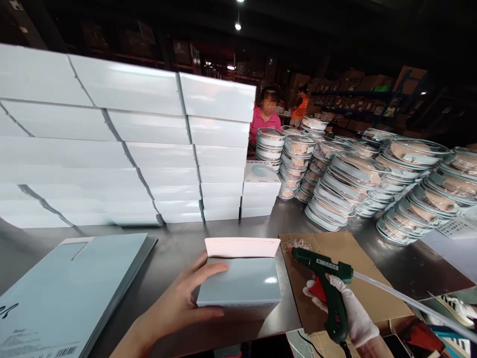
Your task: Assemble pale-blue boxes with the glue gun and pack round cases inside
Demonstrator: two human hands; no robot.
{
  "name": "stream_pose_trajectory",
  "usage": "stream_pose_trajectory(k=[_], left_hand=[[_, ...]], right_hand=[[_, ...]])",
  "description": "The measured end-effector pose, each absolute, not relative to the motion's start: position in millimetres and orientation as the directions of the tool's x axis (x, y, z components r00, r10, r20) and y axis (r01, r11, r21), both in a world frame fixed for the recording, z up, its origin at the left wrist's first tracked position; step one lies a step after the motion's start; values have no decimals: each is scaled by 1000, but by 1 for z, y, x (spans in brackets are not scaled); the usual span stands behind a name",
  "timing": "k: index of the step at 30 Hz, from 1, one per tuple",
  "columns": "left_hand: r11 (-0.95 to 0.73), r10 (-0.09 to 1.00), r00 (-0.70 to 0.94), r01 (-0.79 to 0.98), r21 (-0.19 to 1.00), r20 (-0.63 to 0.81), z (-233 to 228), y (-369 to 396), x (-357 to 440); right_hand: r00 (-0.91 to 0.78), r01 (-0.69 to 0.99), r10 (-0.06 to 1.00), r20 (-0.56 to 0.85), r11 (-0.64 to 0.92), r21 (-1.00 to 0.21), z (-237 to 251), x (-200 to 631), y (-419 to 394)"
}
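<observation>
My left hand (pixel 179 303) grasps the grey box (pixel 240 281) by its left side at the bench's (pixel 179 246) front edge, pinning it flat so its pale flap (pixel 242 247) stands open. My gloved right hand (pixel 348 311) is clenched on the green glue gun (pixel 326 291), nozzle over the cardboard sheet (pixel 357 258) beside the box, which catches drips. Flat grey sleeves (pixel 70 288) lie at the front left corner. Farther back, white boxes (pixel 126 144) are stacked high and round lidded tubs (pixel 346 184) crowd the right. A person (pixel 265 117) stands beyond.
</observation>
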State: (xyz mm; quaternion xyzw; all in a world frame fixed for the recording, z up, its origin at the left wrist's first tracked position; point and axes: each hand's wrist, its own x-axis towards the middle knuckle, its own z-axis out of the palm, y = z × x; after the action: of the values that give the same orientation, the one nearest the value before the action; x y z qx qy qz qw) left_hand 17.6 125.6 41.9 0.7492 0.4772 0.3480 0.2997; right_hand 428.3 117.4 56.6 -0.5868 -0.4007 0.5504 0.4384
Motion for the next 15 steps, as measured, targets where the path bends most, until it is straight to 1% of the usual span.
stream_pose_trajectory(k=[2,4,6,7,8,9,10,11,12,13,15], left_hand=[[-382,911,340,488,784,233,48,127,18],[-383,907,357,483,788,222,56,127,20],[-362,913,361,504,785,189,61,127,21],[-349,918,357,522,778,173,63,127,21],[-341,923,346,542,768,167,63,127,20],[-351,924,333,551,757,186,63,127,20],[-385,915,331,538,750,233,61,127,20],[-439,893,336,507,742,299,59,127,20],[-499,863,344,467,730,370,56,128,21],[-559,826,345,413,719,445,53,129,24],[-657,752,308,281,700,583,45,130,31]], right_hand=[[195,257,936,-294,-338,-905,52,449,121],[292,468,932,-216,-336,-818,56,464,125],[339,532,932,-129,-303,-791,68,462,128],[326,546,943,-65,-245,-801,74,452,129],[269,551,963,7,-148,-822,80,437,130],[163,532,982,96,-5,-846,86,419,131],[-14,480,984,176,161,-862,90,399,132],[-188,407,953,239,297,-864,92,380,133],[-333,320,896,293,400,-859,93,364,133],[-427,250,842,330,461,-852,93,352,133],[-486,199,783,388,531,-824,90,339,133]])
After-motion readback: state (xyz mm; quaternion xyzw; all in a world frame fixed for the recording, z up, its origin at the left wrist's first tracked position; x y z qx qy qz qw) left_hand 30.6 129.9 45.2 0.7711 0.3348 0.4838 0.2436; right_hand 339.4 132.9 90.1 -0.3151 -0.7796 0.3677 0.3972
